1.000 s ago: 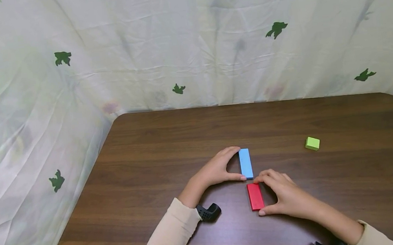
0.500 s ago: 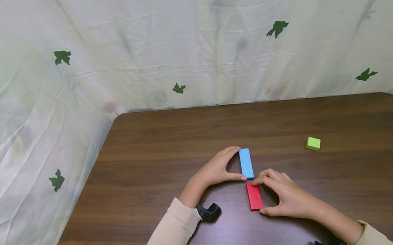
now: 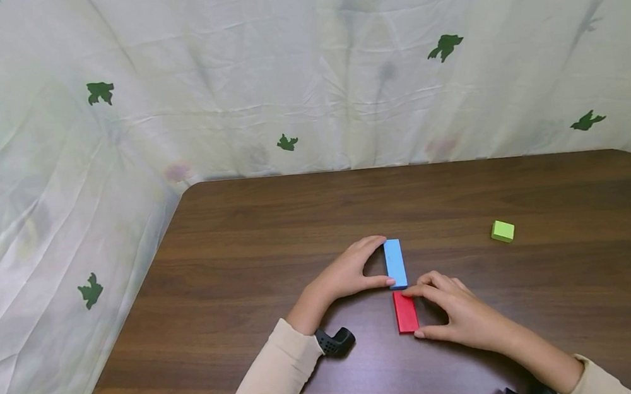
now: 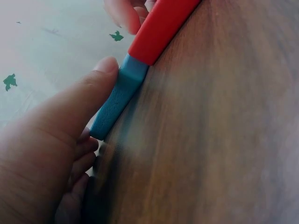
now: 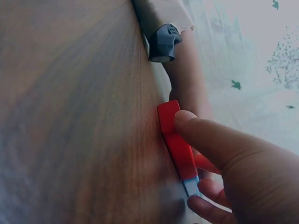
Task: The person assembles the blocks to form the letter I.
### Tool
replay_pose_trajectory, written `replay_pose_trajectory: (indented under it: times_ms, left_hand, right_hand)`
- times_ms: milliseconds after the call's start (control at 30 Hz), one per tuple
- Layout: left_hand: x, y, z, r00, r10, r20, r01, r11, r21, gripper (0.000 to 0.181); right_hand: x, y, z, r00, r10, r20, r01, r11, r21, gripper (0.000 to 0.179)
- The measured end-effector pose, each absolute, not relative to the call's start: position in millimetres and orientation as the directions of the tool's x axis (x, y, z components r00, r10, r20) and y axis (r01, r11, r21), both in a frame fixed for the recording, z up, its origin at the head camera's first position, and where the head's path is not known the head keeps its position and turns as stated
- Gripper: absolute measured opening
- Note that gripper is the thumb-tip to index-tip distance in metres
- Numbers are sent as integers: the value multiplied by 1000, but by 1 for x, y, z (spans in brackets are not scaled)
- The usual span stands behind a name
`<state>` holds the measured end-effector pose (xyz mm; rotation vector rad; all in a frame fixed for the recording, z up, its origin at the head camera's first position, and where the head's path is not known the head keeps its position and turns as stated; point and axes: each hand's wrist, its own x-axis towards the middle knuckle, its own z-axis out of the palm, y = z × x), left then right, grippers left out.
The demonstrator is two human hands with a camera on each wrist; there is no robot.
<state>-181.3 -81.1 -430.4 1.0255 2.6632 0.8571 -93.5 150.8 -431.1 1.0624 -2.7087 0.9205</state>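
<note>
A flat blue block (image 3: 395, 263) lies lengthwise on the table, pointing away from me. My left hand (image 3: 348, 271) holds it by its two ends, with the thumb at the near end and the fingers at the far one. Just in front of it lies a red block (image 3: 405, 312), roughly in line and close to or touching the blue one's near end. My right hand (image 3: 457, 310) pinches the red block from the right, thumb at its near end and index finger at its far end. In the left wrist view the red block (image 4: 161, 30) meets the blue block (image 4: 121, 95).
A small light green block (image 3: 502, 231) sits farther back to the right on the brown wooden table (image 3: 239, 230). White cloth with green leaf shapes hangs behind the table and along its left side. Each wrist carries a black camera, like the left wrist camera (image 3: 336, 343).
My right hand has slid the red block slightly left and away from me, narrowing the gap to the blue block. The left hand and blue block have hardly moved.
</note>
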Motion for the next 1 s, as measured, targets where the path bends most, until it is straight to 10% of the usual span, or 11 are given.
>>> replay_pose_trajectory:
  times_ms: [1000]
  left_hand:
    - [-182, -82, -432, -750, 659, 64, 569, 592, 571, 80]
  right_hand:
    - [-93, 149, -435, -782, -561, 273, -618, 636, -463, 56]
